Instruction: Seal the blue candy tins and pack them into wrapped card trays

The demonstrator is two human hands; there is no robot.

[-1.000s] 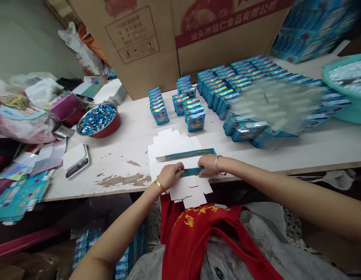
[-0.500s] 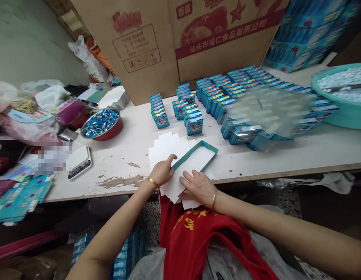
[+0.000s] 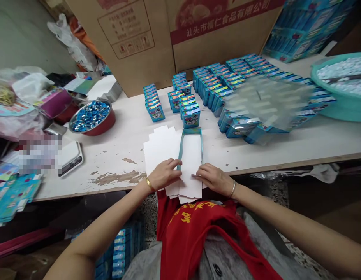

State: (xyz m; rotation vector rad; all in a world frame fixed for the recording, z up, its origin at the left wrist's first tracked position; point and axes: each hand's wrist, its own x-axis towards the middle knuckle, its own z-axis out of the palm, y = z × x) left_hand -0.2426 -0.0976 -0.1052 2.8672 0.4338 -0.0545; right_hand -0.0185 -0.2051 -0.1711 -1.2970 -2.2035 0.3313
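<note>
The left hand (image 3: 164,175) lies flat on a white die-cut paperboard blank (image 3: 162,149) at the near edge of the table (image 3: 118,155), its fingers loosely spread and pressing down. The right hand (image 3: 215,179) rests just beside it, fingers together, with the tips on the card. Neither hand closes around anything; both simply pin the card down.

The blank's far half stands folded into a narrow tray with a teal printed rim (image 3: 192,131), pointing toward the centre of the frame. It should be very light and fairly stiff, but springy along its creases, so the walls may lift unless held. The stepped tabs look thin and easy to bend — a flat palm on the broad panel, or a pinch along a folded wall, seems the safer hold.

Beyond it stand stacks of teal caramel boxes (image 3: 190,116). To the left sit a red bowl of blue-wrapped sweets (image 3: 92,116) and a kitchen scale (image 3: 71,157) — a teal basin (image 3: 344,109) sits at upper right.
</note>
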